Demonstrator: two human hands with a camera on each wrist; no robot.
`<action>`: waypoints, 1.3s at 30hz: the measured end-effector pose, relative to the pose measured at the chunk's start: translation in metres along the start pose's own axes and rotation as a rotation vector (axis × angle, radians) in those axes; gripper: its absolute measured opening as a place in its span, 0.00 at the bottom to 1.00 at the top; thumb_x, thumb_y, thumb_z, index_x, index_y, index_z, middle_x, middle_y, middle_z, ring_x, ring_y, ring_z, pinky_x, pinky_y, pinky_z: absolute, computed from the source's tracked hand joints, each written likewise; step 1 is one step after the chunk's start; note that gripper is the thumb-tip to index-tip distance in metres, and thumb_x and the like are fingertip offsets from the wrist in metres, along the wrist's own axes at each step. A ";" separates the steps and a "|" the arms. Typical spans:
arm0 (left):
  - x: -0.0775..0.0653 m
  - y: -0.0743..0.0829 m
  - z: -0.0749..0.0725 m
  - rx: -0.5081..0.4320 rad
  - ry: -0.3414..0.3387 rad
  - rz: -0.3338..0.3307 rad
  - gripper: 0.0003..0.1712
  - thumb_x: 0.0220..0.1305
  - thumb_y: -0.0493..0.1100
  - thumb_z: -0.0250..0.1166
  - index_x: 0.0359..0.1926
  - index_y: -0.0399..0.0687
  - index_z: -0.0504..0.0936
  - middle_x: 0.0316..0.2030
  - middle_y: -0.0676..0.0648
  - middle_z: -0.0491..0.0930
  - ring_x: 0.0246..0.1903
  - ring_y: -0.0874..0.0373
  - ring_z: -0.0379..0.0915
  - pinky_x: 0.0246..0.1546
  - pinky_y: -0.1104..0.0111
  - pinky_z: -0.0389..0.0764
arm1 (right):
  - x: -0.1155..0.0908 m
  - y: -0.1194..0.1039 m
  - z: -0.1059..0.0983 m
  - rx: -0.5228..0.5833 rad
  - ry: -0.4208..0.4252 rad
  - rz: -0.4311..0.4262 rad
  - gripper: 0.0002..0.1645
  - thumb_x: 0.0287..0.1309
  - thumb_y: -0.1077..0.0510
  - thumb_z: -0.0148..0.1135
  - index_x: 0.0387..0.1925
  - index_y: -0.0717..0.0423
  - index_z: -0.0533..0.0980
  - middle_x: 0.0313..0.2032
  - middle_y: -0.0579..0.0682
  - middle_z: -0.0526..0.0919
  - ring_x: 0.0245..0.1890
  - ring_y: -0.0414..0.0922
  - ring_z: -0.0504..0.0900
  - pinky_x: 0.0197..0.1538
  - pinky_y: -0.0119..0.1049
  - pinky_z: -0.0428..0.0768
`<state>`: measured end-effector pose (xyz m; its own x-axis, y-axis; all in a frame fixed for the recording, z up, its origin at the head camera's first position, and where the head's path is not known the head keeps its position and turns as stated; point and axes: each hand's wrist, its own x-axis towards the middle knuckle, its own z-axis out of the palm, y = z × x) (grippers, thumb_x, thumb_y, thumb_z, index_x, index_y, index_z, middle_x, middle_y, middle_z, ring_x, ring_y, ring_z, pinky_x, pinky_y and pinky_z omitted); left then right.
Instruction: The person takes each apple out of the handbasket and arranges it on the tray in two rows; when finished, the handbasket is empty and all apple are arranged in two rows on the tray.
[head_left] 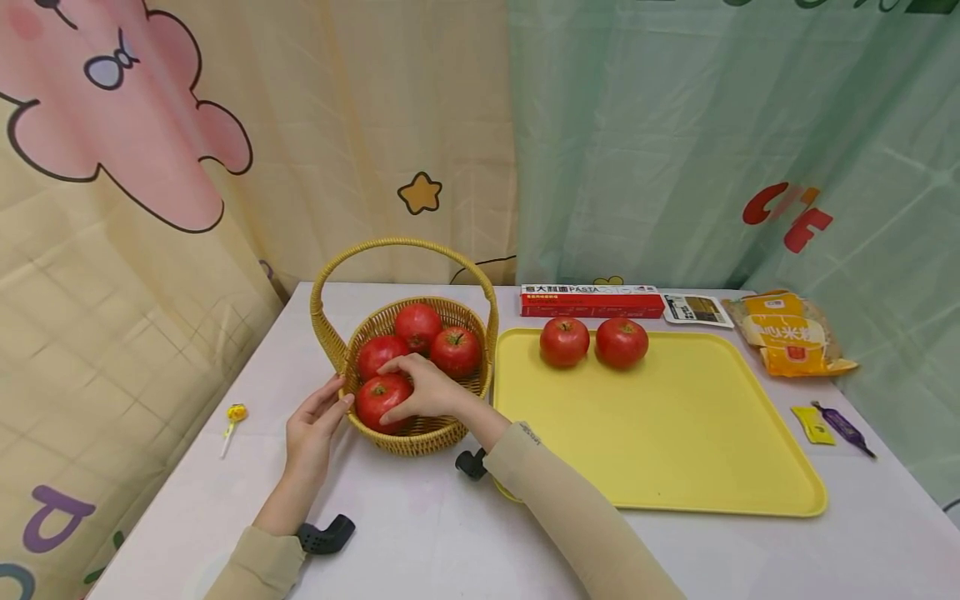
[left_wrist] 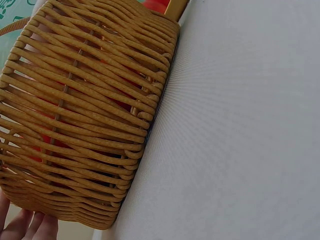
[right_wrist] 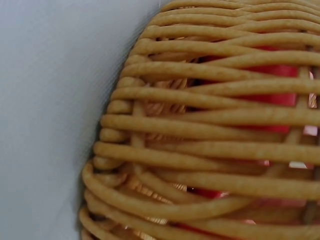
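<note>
A woven wicker basket (head_left: 420,442) with a tall arched handle stands on the table with red apples inside. My right hand (head_left: 426,390) reaches over its near side and grips the front-left apple (head_left: 372,404), thumb on the near side and fingers over the far side. Against the basket's left rim, the fingers of my left hand (head_left: 306,440) rest lightly; in the left wrist view their tips touch the wicker wall (left_wrist: 85,135). Three other apples, one of them the rear apple (head_left: 418,325), lie behind. The right wrist view shows only wicker and table, with that hand out of sight.
Right of the basket lies a yellow tray (head_left: 660,433) bearing two apples (head_left: 564,342). Behind it are a red pasta box (head_left: 592,306) and a flat packet (head_left: 697,310). A yellow bag (head_left: 795,333) and small wrapped sweets (head_left: 813,425) lie rightward, a lollipop (head_left: 236,413) at left.
</note>
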<state>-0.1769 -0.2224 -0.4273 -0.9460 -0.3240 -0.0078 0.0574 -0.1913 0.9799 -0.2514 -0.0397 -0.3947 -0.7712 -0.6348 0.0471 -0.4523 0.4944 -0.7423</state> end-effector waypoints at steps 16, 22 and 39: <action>0.001 -0.001 0.000 -0.013 -0.001 0.010 0.27 0.61 0.36 0.64 0.59 0.29 0.70 0.56 0.54 0.73 0.50 0.69 0.72 0.48 0.78 0.74 | 0.001 0.001 0.001 0.001 -0.006 0.018 0.40 0.37 0.45 0.78 0.55 0.46 0.72 0.56 0.49 0.66 0.56 0.43 0.67 0.56 0.38 0.73; 0.001 -0.001 0.000 -0.008 0.005 -0.004 0.27 0.62 0.36 0.63 0.60 0.30 0.69 0.58 0.52 0.72 0.50 0.69 0.72 0.48 0.78 0.74 | 0.000 0.001 0.001 0.004 -0.006 0.026 0.40 0.37 0.45 0.78 0.54 0.45 0.72 0.55 0.49 0.66 0.54 0.43 0.68 0.55 0.38 0.74; 0.001 -0.003 0.000 -0.004 0.007 0.025 0.26 0.61 0.35 0.63 0.59 0.29 0.70 0.55 0.55 0.73 0.49 0.70 0.72 0.48 0.79 0.74 | 0.000 -0.001 0.000 0.002 -0.016 0.024 0.39 0.37 0.47 0.78 0.54 0.46 0.71 0.54 0.50 0.66 0.55 0.43 0.68 0.55 0.37 0.73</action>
<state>-0.1778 -0.2223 -0.4300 -0.9420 -0.3354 0.0151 0.0823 -0.1869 0.9789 -0.2508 -0.0402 -0.3944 -0.7745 -0.6323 0.0190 -0.4330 0.5079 -0.7447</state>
